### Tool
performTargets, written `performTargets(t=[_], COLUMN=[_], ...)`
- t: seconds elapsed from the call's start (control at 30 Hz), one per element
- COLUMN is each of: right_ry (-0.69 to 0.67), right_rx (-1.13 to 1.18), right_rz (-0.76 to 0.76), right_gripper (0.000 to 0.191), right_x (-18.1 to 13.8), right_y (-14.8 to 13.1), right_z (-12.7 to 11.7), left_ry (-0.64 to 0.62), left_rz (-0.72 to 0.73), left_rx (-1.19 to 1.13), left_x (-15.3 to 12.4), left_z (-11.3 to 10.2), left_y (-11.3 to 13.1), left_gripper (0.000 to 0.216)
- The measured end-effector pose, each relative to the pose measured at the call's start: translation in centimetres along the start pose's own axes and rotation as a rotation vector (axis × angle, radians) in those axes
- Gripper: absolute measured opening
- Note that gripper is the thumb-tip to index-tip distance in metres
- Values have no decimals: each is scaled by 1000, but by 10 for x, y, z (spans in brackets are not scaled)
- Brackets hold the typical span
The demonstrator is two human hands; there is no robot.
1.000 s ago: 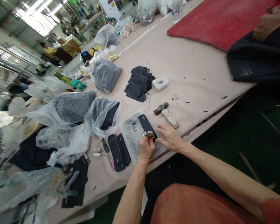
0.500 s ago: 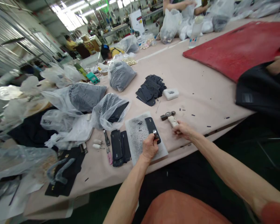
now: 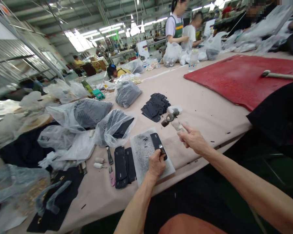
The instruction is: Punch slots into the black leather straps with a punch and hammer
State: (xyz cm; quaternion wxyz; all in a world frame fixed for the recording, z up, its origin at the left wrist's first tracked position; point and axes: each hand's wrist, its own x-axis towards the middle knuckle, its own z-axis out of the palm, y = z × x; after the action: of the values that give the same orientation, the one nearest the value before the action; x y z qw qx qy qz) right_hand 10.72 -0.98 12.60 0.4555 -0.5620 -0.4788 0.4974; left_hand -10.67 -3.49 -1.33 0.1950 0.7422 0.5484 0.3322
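My left hand [image 3: 156,164] is closed round a metal punch [image 3: 161,149], which stands on the lower end of a black strip-shaped piece [image 3: 156,139]. That piece lies on a pale, heavily marked board [image 3: 142,148]. My right hand [image 3: 193,139] grips a hammer [image 3: 177,125] by its wrapped pale handle, its dark head raised to the right of the board. Left of the board lie stacked black pieces [image 3: 121,165] with small slots.
A pile of black pieces [image 3: 156,105] lies beyond the board, beside a white block [image 3: 175,109]. Plastic bags [image 3: 113,126] crowd the left. A pink-handled cutter [image 3: 111,176] lies near the stacks. A red board [image 3: 224,78] with another hammer [image 3: 267,74] sits right. People stand at the back.
My right hand has lifted the hammer from near the tabletop. My left hand keeps the punch on the black piece. The head view has tilted up, showing more people behind.
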Motion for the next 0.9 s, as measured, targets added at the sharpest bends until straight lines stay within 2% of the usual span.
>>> performTargets(t=[0.07,0.13,0.2,0.27,0.37,0.43,0.5,0.57,0.63,0.7,0.8,0.83,0.9], right_ry=[37,83,77,-10,-180,-215,-154,-35,32,-18,-166,-176,-85], right_rx=[-132,-286,-443,-627,-891,-939,-867,-753,-688,-734,-872,-869,-760], right_rz=[-235,-423,-575,-663,-662,-664,-716,-782,-819,-819,-724,-705,-722], right_gripper=[55,59,60,58,52,50,54,58,59,56,50,50,54], right_x=[-22,-43,-58,-67,-68,-68,-71,-74,-76,-74,-68,-67,-69], right_y=[-42,-72,-81,-71,-51,-54,-67,-77,-75,-63,-57,-63,-83], right_z=[-9,-17,-19,-17,-13,-14,-15,-15,-14,-13,-20,-23,-29], left_ry=[11,22,24,28,54,53,33,28,39,44,34,31,25], left_rz=[5,5,11,26,35,28,17,11,17,25,22,20,16], left_rx=[7,24,42,57,87,91,78,68,64,67,66,65,64], left_x=[0,0,0,0,-1,-1,0,0,0,0,0,0,0], left_z=[1,1,2,2,2,2,2,1,1,1,1,1,1], left_y=[0,0,0,1,1,2,2,2,2,2,4,4,4], left_gripper=[12,10,9,10,12,12,11,10,10,10,11,12,11])
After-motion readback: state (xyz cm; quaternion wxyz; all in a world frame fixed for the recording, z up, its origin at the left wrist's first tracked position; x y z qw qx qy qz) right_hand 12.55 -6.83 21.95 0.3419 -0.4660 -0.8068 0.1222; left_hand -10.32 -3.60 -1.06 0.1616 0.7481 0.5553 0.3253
